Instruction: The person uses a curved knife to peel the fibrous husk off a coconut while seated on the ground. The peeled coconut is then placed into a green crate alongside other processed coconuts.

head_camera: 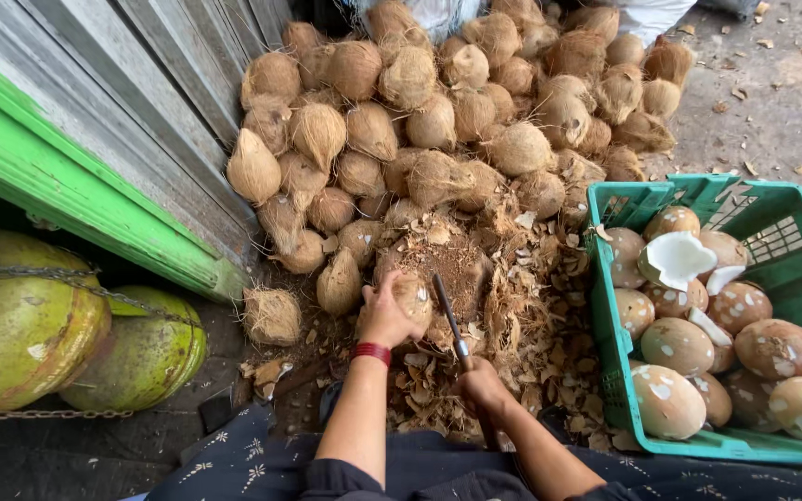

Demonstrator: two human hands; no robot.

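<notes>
I've got my left hand [385, 315] wrapped over a brown coconut [410, 299], its grip closed round the shell and pinning it on the heap of husk scraps [512, 315] on the ground. My right hand [482, 383] has its grip shut tight on the handle of a knife [449, 320], blade pointing up and away, its tip just beside the coconut. By my reading, this is the paring step: shaving the brown skin off this one nut. The next move calls for a steady hold with the left and a short, controlled stroke, with the blade kept clear of my left fingers.

Beyond the scraps, a big pile of fibrous coconuts [438, 111] leans against the grey plank wall [141, 83] with its green edge. To my right sits a green plastic crate [791, 269], full of pared, pale-spotted coconuts [679, 348] and one broken white piece [678, 260]. To my left are two green rounded tanks [67, 334] with a chain across them. I see no labels or signs.
</notes>
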